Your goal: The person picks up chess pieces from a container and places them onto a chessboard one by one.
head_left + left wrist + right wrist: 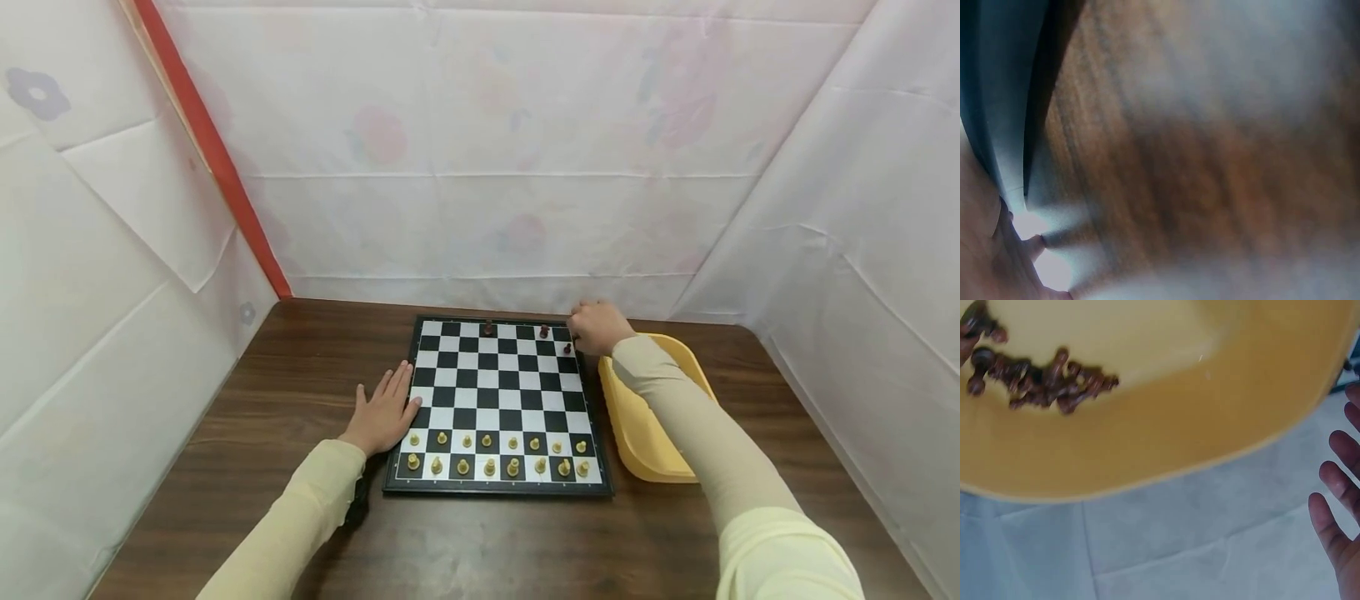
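A black-and-white chessboard (497, 492) lies on the dark wooden table (300, 367). Two rows of light pieces (495, 454) stand along its near edge. Three dark pieces (543, 331) stand at the far edge. My left hand (386, 408) lies flat on the table with its thumb against the board's left rim. My right hand (592, 327) hovers over the far right corner, next to a dark piece (567, 347). In the right wrist view its fingers (1335, 506) are spread and fairly straight, with nothing visible between them.
A yellow bin (645, 442) stands right of the board, under my right forearm. It holds several dark chess pieces (1041, 381). White sheeting walls in the table on three sides. The left wrist view is a blur of wood grain (1210, 156).
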